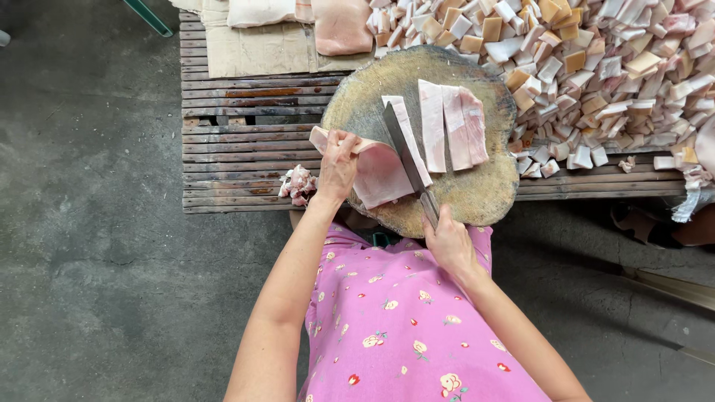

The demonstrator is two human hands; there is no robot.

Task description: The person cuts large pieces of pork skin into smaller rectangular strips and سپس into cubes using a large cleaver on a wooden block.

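Only the head view to go on, so here's what I've got. Looking straight down, there's a round, worn wooden chopping block [477, 195] sitting on the near edge of a low slatted wooden desk [238, 141].

My left hand [337, 165] is at the left rim of the block, grip clamped on the edge of a pale pink slab of raw pork fat [380, 175] that lies flat and hangs slightly off that rim. My right hand [448, 244] is at the near rim, fingers wrapped shut around the handle of a long-bladed steel cleaver [402, 145]. The blade runs diagonally up and left across the block, right between the slab and a narrow cut strip [408, 134] touching its right side.

Just right of that strip are three or four more pink-and-white cut strips [454, 123], lying side by side and roughly parallel, near the middle of the block.

Right of the block and behind it, the desk is loaded with a big heap of small cubed fat pieces [611, 67], white, pink and tan. Behind the block on the left, a few uncut pale slabs [341, 26] rest on a sheet of brown cardboard [257, 48]. A little clump of pinkish scraps [298, 184] sits on the slats just left of my left wrist.

Below all that it's my pink flowered shirt [406, 327] and grey concrete floor [89, 223].
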